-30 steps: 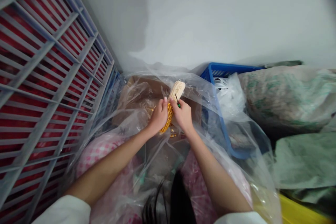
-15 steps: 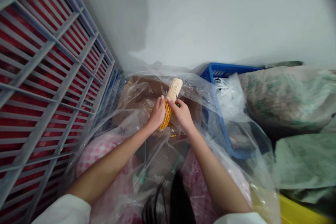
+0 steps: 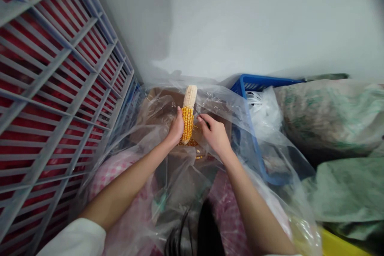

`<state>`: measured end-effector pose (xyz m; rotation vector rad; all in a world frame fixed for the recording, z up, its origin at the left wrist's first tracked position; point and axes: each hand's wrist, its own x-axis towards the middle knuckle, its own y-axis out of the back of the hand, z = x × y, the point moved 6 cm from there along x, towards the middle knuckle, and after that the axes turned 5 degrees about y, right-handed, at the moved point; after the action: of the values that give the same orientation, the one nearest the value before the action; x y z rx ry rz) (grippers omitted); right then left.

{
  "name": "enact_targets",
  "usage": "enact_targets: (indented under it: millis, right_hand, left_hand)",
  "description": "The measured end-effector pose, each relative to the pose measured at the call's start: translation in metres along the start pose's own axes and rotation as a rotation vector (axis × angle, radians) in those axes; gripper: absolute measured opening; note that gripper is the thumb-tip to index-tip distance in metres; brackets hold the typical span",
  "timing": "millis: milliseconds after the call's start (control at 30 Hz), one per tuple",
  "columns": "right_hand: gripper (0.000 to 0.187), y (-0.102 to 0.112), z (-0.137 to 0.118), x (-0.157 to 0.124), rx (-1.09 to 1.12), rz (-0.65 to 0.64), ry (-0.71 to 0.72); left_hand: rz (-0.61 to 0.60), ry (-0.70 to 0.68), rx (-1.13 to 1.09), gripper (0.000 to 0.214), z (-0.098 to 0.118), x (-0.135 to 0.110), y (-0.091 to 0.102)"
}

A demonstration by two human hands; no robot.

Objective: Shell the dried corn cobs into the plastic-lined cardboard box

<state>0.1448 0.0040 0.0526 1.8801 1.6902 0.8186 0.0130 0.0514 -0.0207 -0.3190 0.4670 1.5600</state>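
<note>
My left hand is closed around the left side of a corn cob, which stands almost upright. The cob's upper part is pale and stripped of kernels; yellow kernels cover its lower part. Just right of the cob, apart from it, my right hand is closed on a thin dark tool, whose tip points at the cob. The fingers hide most of the tool. Loose kernels lie on the clear plastic below, inside a plastic-lined cardboard box.
A grey plastic crate with red contents rises close on the left. On the right stand a blue basket holding white plastic bags, a stuffed woven sack and a yellow edge. A white wall closes off the back.
My right hand has drawn away from the cob to the right and slightly down. The cob has swung more upright and its top has moved left; my left hand still grips it.
</note>
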Motion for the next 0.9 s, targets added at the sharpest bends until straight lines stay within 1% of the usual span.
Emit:
enact_targets:
  millis: [67,167,267,333,400,467,600,667,700,767,833,900]
  right_hand:
    - [0.035,-0.001,-0.003,-0.004,-0.179,-0.056,0.004]
    - [0.038,-0.002,-0.005,-0.008,-0.404,-0.082,-0.003]
    - [0.041,-0.004,-0.009,-0.009,-0.529,-0.113,0.069]
    - [0.042,-0.005,-0.013,-0.01,-0.577,-0.135,0.14]
    - [0.041,-0.004,-0.017,-0.011,-0.614,-0.155,0.197]
    - [0.038,-0.004,-0.021,-0.012,-0.656,-0.195,0.225]
    - [0.031,-0.009,-0.02,-0.016,-0.721,-0.319,0.223]
    - [0.031,-0.011,-0.017,-0.018,-0.718,-0.339,0.209]
    - [0.031,-0.011,-0.015,-0.018,-0.699,-0.332,0.199]
    - [0.033,-0.011,-0.011,-0.019,-0.628,-0.299,0.18]
    - [0.035,-0.01,-0.007,-0.02,-0.554,-0.261,0.162]
    - [0.036,-0.009,-0.005,-0.02,-0.522,-0.234,0.156]
  left_hand:
    - [0.05,-0.055,0.036,0.065,0.009,0.005,0.007]
    - [0.098,-0.145,0.156,0.064,0.022,0.004,0.012]
    - [0.119,-0.236,0.324,0.06,0.035,-0.004,0.012]
    - [0.126,-0.264,0.405,0.059,0.039,-0.008,0.011]
    - [0.114,-0.246,0.449,0.062,0.039,-0.011,0.009]
    - [0.09,-0.226,0.482,0.063,0.035,-0.011,0.008]
    - [0.054,-0.256,0.561,0.061,0.027,-0.013,0.002]
    - [0.047,-0.25,0.557,0.059,0.022,-0.013,0.0]
    - [0.047,-0.217,0.517,0.057,0.019,-0.013,0.0]
    - [0.013,-0.074,0.336,0.055,0.012,-0.012,0.0]
    - [-0.096,0.141,0.075,0.056,0.002,-0.013,-0.005]
    - [-0.247,0.35,-0.18,0.055,-0.005,-0.018,-0.013]
